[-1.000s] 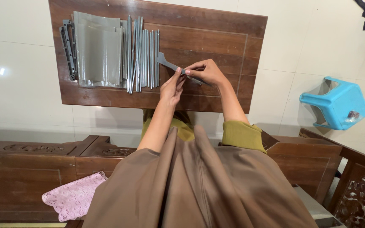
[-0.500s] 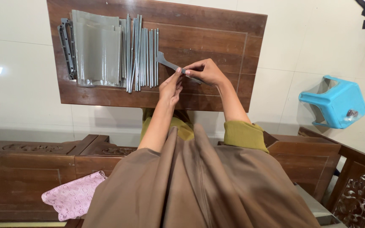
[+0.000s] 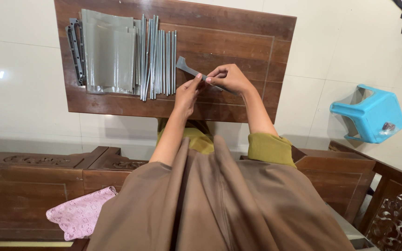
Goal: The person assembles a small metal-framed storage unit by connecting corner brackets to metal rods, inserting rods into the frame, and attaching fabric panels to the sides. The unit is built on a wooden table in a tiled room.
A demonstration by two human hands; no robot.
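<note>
Both hands meet over the brown wooden counter (image 3: 238,32): the right hand (image 3: 231,78) is curled shut around one end of a slim grey plastic strip with a flared end (image 3: 187,69), while the left hand (image 3: 188,90) pinches it near the middle between fingertips, seemingly to steady it just above the surface. Just beside them to the left lies a row of thin silver metal rods (image 3: 159,60), then a stack of flat grey plastic sheets (image 3: 108,53) and a dark grey perforated bracket (image 3: 74,49), apparently grouped by kind. A light blue plastic stool (image 3: 366,114) stands well apart on the white tiled floor.
</note>
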